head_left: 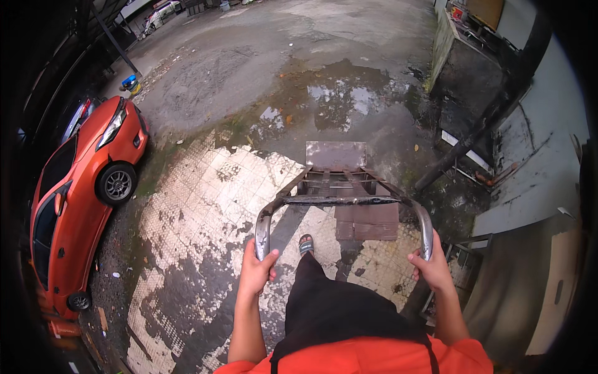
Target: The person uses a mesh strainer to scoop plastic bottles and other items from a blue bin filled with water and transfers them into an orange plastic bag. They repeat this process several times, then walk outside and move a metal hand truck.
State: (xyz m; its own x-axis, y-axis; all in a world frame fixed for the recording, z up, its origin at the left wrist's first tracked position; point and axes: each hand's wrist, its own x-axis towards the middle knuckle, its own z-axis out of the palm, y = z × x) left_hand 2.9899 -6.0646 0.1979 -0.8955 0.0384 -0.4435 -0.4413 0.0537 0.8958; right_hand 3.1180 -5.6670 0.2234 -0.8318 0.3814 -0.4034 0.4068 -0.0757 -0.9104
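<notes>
A worn metal handcart (339,201) stands in front of me, its two curved handles coming back toward my body. My left hand (254,269) is closed around the end of the left handle. Around the right handle's end, my right hand (434,264) is closed too. A crossbar joins the handles, and the slatted bed narrows away beyond it. At the cart's far end is a brown rectangular plate (336,154). Below the crossbar, a brown flat panel (366,223) shows on the right; I cannot tell whether it is fixed to the cart. The cart's wheels are hard to make out.
An orange car (87,181) is parked on the left. Broken pale tiles (199,193) cover the near ground, with a puddle (336,100) farther out. A dark slanting post (479,124) and a stained wall (529,162) are on the right. My sandalled foot (306,244) is behind the cart.
</notes>
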